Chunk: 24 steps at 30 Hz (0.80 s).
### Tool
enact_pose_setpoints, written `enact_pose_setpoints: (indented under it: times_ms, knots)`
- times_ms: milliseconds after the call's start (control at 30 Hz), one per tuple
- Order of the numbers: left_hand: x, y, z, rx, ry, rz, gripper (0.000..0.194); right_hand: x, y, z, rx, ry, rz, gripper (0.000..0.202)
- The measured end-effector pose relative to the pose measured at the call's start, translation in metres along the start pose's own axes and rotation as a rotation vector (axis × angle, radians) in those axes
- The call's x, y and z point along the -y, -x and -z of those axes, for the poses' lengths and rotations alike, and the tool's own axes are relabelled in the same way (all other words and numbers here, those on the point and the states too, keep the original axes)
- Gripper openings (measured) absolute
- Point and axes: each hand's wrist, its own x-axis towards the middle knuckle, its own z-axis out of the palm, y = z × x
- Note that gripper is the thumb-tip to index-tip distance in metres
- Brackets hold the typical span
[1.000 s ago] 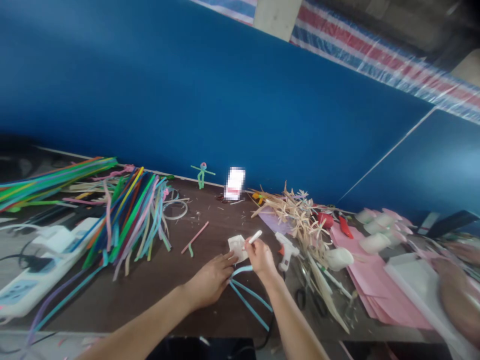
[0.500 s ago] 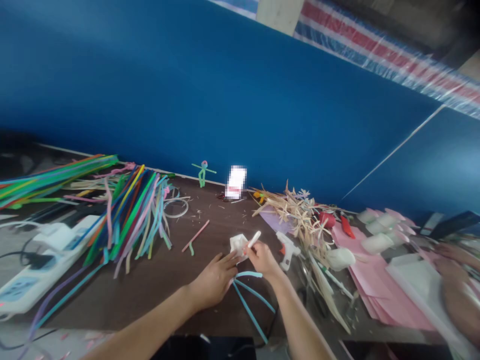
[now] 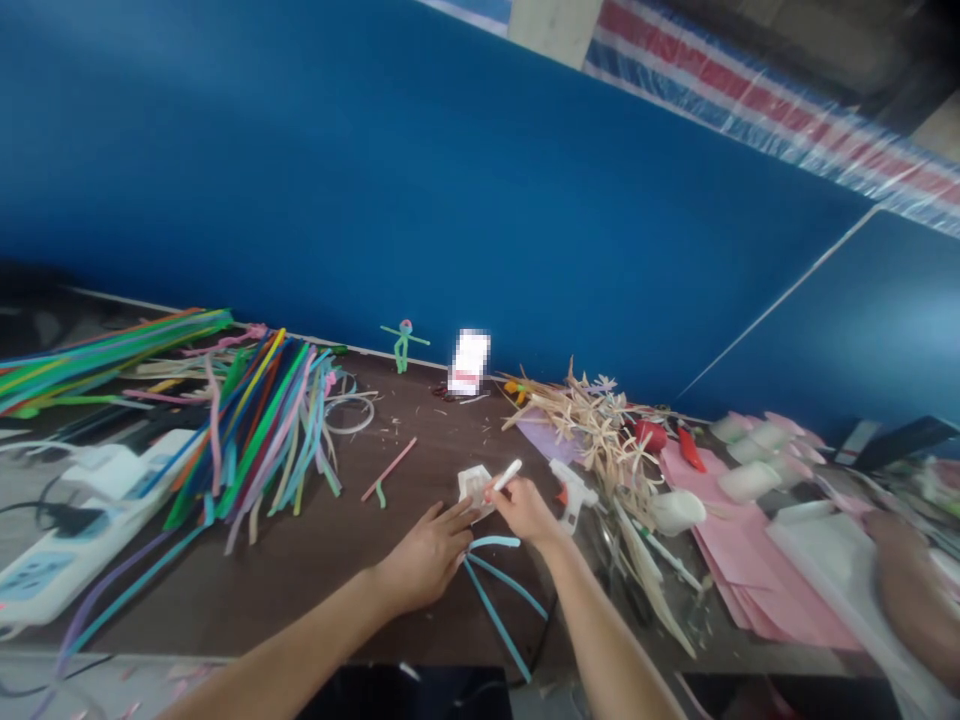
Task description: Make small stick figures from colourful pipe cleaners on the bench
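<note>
My right hand (image 3: pixel 520 510) is closed around a slim white pen-like stick (image 3: pixel 508 474), tilted up to the right over a small white tray-like piece (image 3: pixel 472 482). Beside it, my left hand (image 3: pixel 429 560) rests its outstretched fingertips on the near edge of that white piece. Light blue pipe cleaners (image 3: pixel 495 615) fan out from under the same hand, where the thumb and lower fingers seem to pinch their joined end. The exact grip is hidden. A white glue gun (image 3: pixel 571 495) with an orange trigger lies right of my right hand.
Many coloured pipe cleaners (image 3: pixel 259 430) and a white power strip (image 3: pixel 105 540) lie left. A green pipe-cleaner figure (image 3: pixel 403 348) and a blurred bright screen (image 3: pixel 469 362) stand behind. Straw-coloured flowers (image 3: pixel 600 430), pink sheets (image 3: pixel 757 570) and a co-worker's arm (image 3: pixel 919 580) are right.
My hands barely differ, with the white stick shifting only slightly over the white piece. At the far right, the co-worker's hand and arm have moved. The whole view has shifted a little.
</note>
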Motion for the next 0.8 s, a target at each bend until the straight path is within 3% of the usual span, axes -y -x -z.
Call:
enact_pose_setpoints:
  times_ms: [233,367,800]
  knots:
    - [0.001,0.001,-0.002,0.011,-0.007,0.011,0.024,-0.013,-0.002,-0.008,-0.218,-0.208,-0.127,0.036]
    - [0.003,0.002,-0.003,0.002,-0.004,0.003,0.024,-0.018,-0.001,-0.017,-0.264,-0.286,-0.144,0.035]
    - [-0.001,0.001,0.002,0.017,-0.008,0.019,0.024,0.001,0.006,-0.004,-0.114,0.014,-0.007,0.010]
